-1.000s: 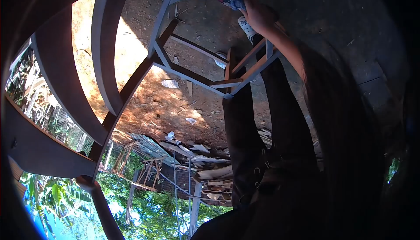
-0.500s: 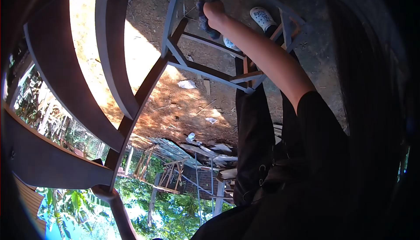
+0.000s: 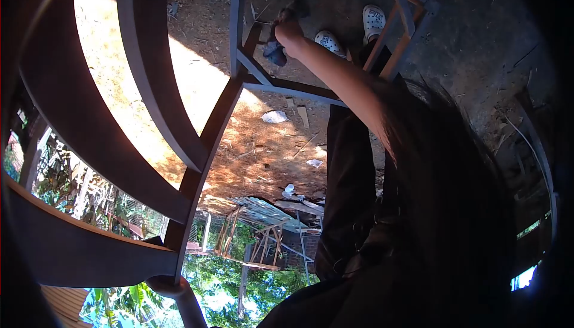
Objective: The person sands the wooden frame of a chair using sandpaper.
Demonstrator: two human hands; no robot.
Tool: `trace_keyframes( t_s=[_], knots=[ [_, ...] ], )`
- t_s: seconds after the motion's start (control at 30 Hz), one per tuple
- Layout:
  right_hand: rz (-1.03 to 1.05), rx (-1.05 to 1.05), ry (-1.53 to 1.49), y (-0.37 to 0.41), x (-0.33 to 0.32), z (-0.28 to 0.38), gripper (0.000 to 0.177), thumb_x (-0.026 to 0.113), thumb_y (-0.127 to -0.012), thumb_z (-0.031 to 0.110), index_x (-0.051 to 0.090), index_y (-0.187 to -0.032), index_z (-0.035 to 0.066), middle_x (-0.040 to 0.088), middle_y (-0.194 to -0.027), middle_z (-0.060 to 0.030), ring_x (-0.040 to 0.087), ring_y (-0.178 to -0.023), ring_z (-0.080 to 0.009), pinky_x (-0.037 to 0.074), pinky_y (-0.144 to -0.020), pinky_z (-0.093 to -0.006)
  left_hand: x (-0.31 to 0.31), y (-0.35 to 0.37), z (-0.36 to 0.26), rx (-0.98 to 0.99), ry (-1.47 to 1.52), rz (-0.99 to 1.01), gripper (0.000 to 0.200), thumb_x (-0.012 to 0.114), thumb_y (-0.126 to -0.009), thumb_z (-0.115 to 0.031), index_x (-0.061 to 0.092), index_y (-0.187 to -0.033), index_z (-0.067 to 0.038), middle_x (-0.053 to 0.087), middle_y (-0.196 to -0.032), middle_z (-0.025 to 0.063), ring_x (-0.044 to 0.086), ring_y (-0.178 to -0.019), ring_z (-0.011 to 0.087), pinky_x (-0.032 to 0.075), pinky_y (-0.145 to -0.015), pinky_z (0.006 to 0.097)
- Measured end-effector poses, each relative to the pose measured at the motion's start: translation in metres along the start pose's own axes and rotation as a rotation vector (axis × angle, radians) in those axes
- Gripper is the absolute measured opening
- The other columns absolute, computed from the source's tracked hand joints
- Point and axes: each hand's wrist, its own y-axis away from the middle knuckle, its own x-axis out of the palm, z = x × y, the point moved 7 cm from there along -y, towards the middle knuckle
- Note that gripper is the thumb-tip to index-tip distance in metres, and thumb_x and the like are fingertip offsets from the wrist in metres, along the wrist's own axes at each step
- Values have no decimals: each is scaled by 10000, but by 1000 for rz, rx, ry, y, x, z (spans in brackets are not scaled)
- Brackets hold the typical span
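Cloth [image 3: 275,52]: one (bunched), right hand [image 3: 291,31] | chair [image 3: 206,143]: one, left hand [image 3: 169,286] gripping | shoes [image 3: 329,41]: two

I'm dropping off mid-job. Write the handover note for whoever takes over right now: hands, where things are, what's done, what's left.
Right hand: fingers shut on the dark blue cloth, pressed where a leg and a rail of the grey-painted wooden chair meet.
Left hand: seems wrapped round the chair's back post at the bottom of the view.
Things: the chair is on the bare dirt ground; the person's white clogs are beside the seat frame.
Done: cannot tell which parts have been wiped.
Left: probably the other rails and the curved back slats; check them up close.
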Motion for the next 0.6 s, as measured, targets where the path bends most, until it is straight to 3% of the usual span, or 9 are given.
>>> trace_keyframes(
  t_s=[0.07, 0.1, 0.17, 0.23, 0.27, 0.33, 0.4, 0.47, 0.6],
  knots=[
    [-102, -329, 40, -24, 11, 42, 364, 480, -799, 57, 475, -1157, -7, 513, -1171, -202, 534, -1027, -328, 446, -808, -378, 2, 0, -4, 40, -40, 35, 536, 438, -833, -343, 415, -1145, 92, 520, -1070, 190, 550, -958, 237, 482, -812, 324],
    [-71, -291, 20, -2, 16, 75, 354, 457, -811, 72, 440, -1158, 7, 477, -1209, -211, 518, -1044, -329, 428, -808, -377, -1, 0, -3, 80, -129, 73, 546, 434, -836, -347, 410, -1149, 101, 517, -1076, 196, 551, -957, 238, 484, -804, 323],
    [-112, -472, 557, -35, 78, 54, 376, 465, -799, 53, 435, -1172, 15, 406, -1271, -232, 500, -1059, -367, 425, -851, -386, 5, 0, -9, 84, -102, 62, 551, 443, -825, -336, 408, -1143, 113, 513, -1077, 204, 551, -951, 237, 483, -793, 322],
    [-112, -616, 684, -1, 91, 45, 438, 475, -783, 27, 413, -1216, 31, 297, -1350, -239, 457, -1112, -398, 407, -914, -404, 10, 0, -16, 55, -78, 13, 551, 457, -811, -325, 409, -1136, 118, 513, -1073, 206, 549, -946, 234, 479, -788, 320],
    [-96, -675, 543, 49, 75, 48, 490, 481, -773, 10, 393, -1254, 44, 224, -1399, -236, 423, -1158, -410, 390, -956, -417, 8, 0, -13, 23, -37, 0, 545, 460, -806, -324, 414, -1129, 112, 515, -1061, 196, 547, -944, 228, 473, -790, 317],
    [-82, -916, 783, 70, 91, -17, 563, 473, -762, -21, 377, -1308, 82, 156, -1439, -197, 382, -1213, -394, 370, -989, -413, 5, 2, -7, -39, 45, -30, 531, 465, -796, -321, 425, -1117, 101, 519, -1037, 176, 543, -942, 216, 463, -793, 309],
    [91, -825, 587, 74, 84, -67, 559, 457, -757, -33, 422, -1295, 114, 168, -1441, -183, 376, -1228, -371, 359, -1002, -397, 11, 1, -12, -106, 35, -63, 533, 459, -802, -334, 425, -1118, 94, 517, -1029, 163, 541, -941, 210, 458, -796, 306],
    [327, -574, 606, 92, 58, -82, 516, 439, -755, -42, 511, -1234, 135, 211, -1433, -170, 418, -1201, -351, 369, -993, -385, 10, -1, -11, -94, 56, -47, 527, 465, -798, -330, 421, -1120, 85, 517, -1015, 149, 540, -935, 200, 450, -802, 301],
    [740, -357, 1312, 73, 7, -108, 335, 475, -730, 37, 654, -1006, 96, 588, -1110, -148, 568, -998, -319, 457, -859, -374, 18, -6, -12, -12, 164, 81, 528, 486, -790, -291, 399, -1138, 96, 516, -1024, 152, 530, -967, 196, 439, -834, 297]
  ],
)
